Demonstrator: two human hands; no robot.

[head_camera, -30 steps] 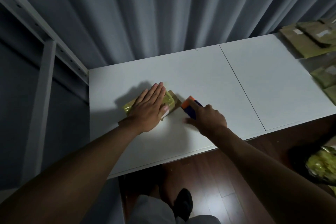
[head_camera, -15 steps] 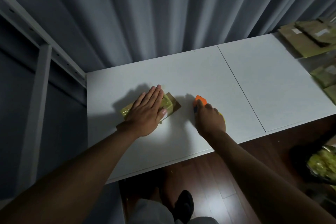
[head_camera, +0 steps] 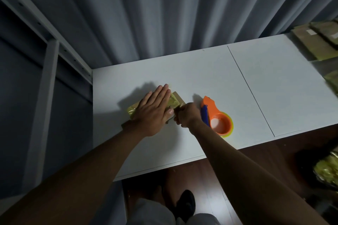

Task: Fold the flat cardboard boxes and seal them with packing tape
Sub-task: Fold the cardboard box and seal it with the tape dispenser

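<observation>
Head view. A small folded cardboard box, brown and wrapped across its top in glossy yellowish packing tape, lies on the left half of the white matte tabletop. The left hand lies flat on the box with fingers straight and together, pressing it down. The right hand has its fingers curled at the box's near right corner; its grip appears to pinch or press the tape end there, though the fingertips are hidden. Just right of it rests the orange tape dispenser, with a blue blade guard and a yellow-green roll, released on the tabletop. The box is probably light, stiff along its folds, and slick where taped; it is best held by its bare cardboard edges. Flat cardboard blanks are stacked at the far right.
</observation>
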